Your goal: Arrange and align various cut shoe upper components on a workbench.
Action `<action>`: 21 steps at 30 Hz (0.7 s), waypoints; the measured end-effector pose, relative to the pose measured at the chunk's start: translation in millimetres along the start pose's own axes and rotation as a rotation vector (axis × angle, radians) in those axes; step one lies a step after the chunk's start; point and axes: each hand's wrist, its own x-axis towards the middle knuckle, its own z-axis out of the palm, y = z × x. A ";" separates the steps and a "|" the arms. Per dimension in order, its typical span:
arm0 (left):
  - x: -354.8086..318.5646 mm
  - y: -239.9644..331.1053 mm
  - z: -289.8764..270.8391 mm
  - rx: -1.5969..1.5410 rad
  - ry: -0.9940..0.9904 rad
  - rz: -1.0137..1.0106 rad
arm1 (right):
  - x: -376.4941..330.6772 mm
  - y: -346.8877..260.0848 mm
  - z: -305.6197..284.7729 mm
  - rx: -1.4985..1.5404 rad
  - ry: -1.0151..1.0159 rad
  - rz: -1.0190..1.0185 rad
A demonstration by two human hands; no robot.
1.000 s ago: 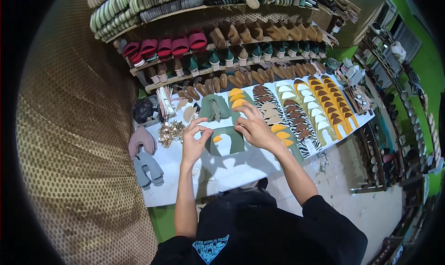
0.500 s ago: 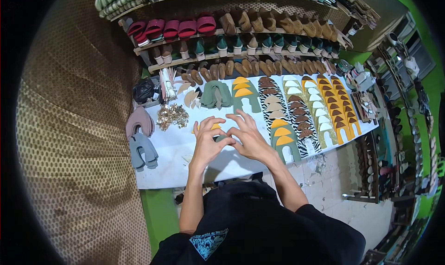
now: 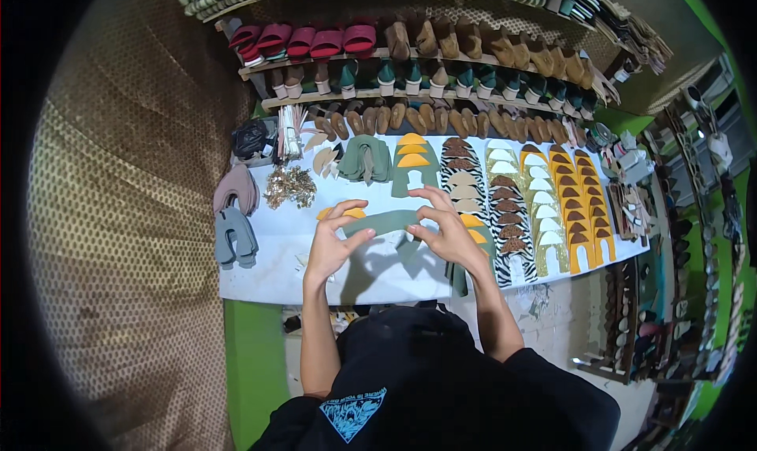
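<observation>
Between my hands, above the near part of the table, a curved strip of green material (image 3: pixel 384 224), like a cut shoe upper, is spread sideways. My left hand (image 3: pixel 330 244) pinches its left end, thumb on the near face. At the other end, the thumb and fingers of my right hand (image 3: pixel 449 234) grip it. Part of the piece hangs down beside my right hand. Yellow half-moon pieces (image 3: pixel 356 213) show just beyond my left fingers. Farther back lies a stack of green U-shaped pieces (image 3: pixel 365 158). Right of it, yellow half-moons (image 3: pixel 412 160) rest on green pieces.
Overlapping rows of zebra-striped (image 3: pixel 516 271), glittery gold and orange pieces (image 3: pixel 582 259) cover the table's right side. Grey U-shaped pieces (image 3: pixel 235 238) and a pile of gold bits (image 3: pixel 289 187) lie left. Shelves with red slippers (image 3: pixel 315 42) and brown shoe forms (image 3: pixel 469 39) rise behind.
My hands have moved apart from fingertips close together, and the green piece, mostly hidden before, now stretches between them. The whole view has shifted slightly.
</observation>
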 end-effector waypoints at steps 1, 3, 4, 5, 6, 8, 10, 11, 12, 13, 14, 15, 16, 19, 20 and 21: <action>-0.2 1.2 2.5 -0.154 0.027 -0.057 | -1.6 3.1 -3.3 0.013 -0.027 0.010; -0.7 4.2 7.7 -0.157 0.083 -0.043 | -3.5 8.3 -8.7 0.002 -0.069 -0.012; -0.6 6.4 10.0 -0.135 0.124 -0.030 | -4.3 9.4 -10.9 -0.008 -0.099 -0.002; 0.1 10.3 12.5 -0.113 0.161 -0.017 | -4.4 9.1 -14.1 -0.020 -0.126 0.010; 0.6 13.1 15.0 -0.114 0.173 -0.020 | -3.7 8.3 -17.6 -0.019 -0.125 0.007; 0.6 17.2 19.7 -0.029 0.173 -0.007 | -0.3 2.8 -21.4 -0.032 -0.091 -0.016; -1.9 18.7 23.5 -0.015 0.168 0.007 | 5.0 -6.0 -21.4 -0.054 -0.038 -0.059; -1.8 19.1 25.0 -0.001 0.149 0.025 | 7.5 -7.5 -18.6 -0.054 -0.038 -0.061; -1.4 19.1 25.9 -0.001 0.149 0.025 | 9.8 -9.2 -15.5 -0.061 -0.050 -0.103; -0.9 18.9 26.6 0.045 0.129 0.057 | 12.1 -10.6 -12.7 -0.067 -0.062 -0.144; -0.6 19.9 26.6 0.092 0.110 0.088 | 14.9 -9.9 -9.3 -0.061 -0.068 -0.185; -0.9 21.5 26.3 0.093 0.109 0.088 | 15.0 -7.6 -7.8 -0.060 -0.067 -0.185; -1.5 23.9 25.8 0.094 0.119 0.073 | 14.8 -5.6 -6.1 -0.068 -0.060 -0.190; -3.7 13.8 20.0 0.087 0.169 0.049 | 16.9 -10.5 -4.2 -0.005 0.000 -0.164; -4.1 11.0 18.3 0.075 0.203 0.041 | 16.5 -10.2 -5.5 -0.017 0.010 -0.168; -4.8 8.6 17.1 0.074 0.200 0.041 | 16.4 -11.2 -5.8 -0.030 0.021 -0.171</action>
